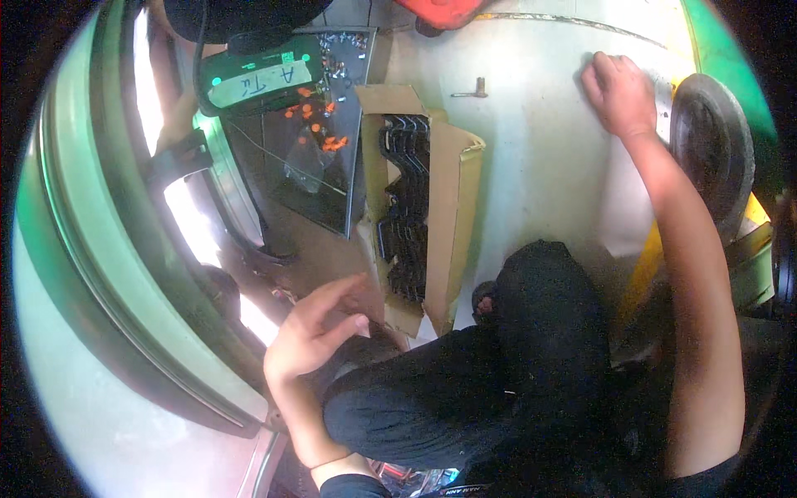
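Observation:
My left hand is above my bent knee, close to the near end of an open cardboard box. Its fingers are stretched with the thumb apart, and no object shows in it. Rows of black bent metal parts fill the box. Far to the right, my right hand is closed with its knuckles up, low over the pale floor. Whatever its fingers hold, if anything, is hidden. A small T-shaped metal tool lies on the floor between the box and my right hand.
Left of the box, a dark tray bears orange pieces, small metal fasteners and a clear plastic bag. A green case with a handwritten label sits beside it. A curved vehicle panel borders the left; a round dark disc stands right.

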Tool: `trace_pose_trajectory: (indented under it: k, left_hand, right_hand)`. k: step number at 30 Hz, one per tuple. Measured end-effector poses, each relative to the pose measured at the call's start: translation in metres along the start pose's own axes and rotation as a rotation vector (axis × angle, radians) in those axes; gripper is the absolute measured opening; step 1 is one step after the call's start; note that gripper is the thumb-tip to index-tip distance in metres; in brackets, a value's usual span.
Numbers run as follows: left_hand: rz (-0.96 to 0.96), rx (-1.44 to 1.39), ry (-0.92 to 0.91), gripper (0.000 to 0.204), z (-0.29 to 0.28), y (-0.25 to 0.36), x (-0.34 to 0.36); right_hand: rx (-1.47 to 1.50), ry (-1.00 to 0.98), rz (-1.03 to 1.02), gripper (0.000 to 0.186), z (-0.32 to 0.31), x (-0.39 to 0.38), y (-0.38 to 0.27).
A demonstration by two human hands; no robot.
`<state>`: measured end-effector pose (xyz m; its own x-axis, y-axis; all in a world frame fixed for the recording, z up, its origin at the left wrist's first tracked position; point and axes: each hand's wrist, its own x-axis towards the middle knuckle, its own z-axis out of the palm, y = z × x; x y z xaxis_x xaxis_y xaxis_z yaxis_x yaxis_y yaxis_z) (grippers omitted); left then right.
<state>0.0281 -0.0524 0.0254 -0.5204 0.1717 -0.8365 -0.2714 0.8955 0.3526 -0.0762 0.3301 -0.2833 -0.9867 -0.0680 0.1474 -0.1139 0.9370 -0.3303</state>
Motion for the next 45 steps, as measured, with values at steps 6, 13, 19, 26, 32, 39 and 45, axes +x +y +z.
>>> trace_pose_trajectory:
  k: [6, 13, 19, 26, 32, 39, 45]
  left_hand:
    - [0.027, -0.022, 0.011, 0.054, 0.001, 0.001, 0.000]
    - [-0.006, -0.143, -0.042, 0.053, 0.002, 0.003, 0.005]
    - [-0.033, -0.131, -0.036, 0.053, 0.006, 0.005, 0.007]
    - [-0.031, -0.330, 0.173, 0.057, 0.011, -0.017, 0.008]
    - [0.094, -1.488, 0.858, 0.053, -0.044, -0.042, 0.042]
    - [0.473, -1.806, 0.611, 0.049, -0.157, -0.101, 0.068]
    - [0.617, -1.734, 0.587, 0.036, -0.175, -0.114, 0.093]
  right_hand:
    - [-0.021, -0.074, 0.031, 0.017, -0.008, 0.003, -0.002]
    - [-0.009, -0.051, 0.014, 0.016, 0.001, 0.000, 0.003]
    - [0.005, -0.028, 0.018, 0.015, 0.002, -0.003, 0.003]
    - [0.023, -0.014, 0.019, 0.015, 0.003, -0.006, 0.005]
    - [0.016, -0.025, 0.027, 0.015, 0.005, -0.009, 0.006]
    - [0.024, -0.036, 0.020, 0.015, 0.002, -0.006, 0.006]
    - [0.015, -0.054, 0.054, 0.015, -0.001, -0.007, 0.004]
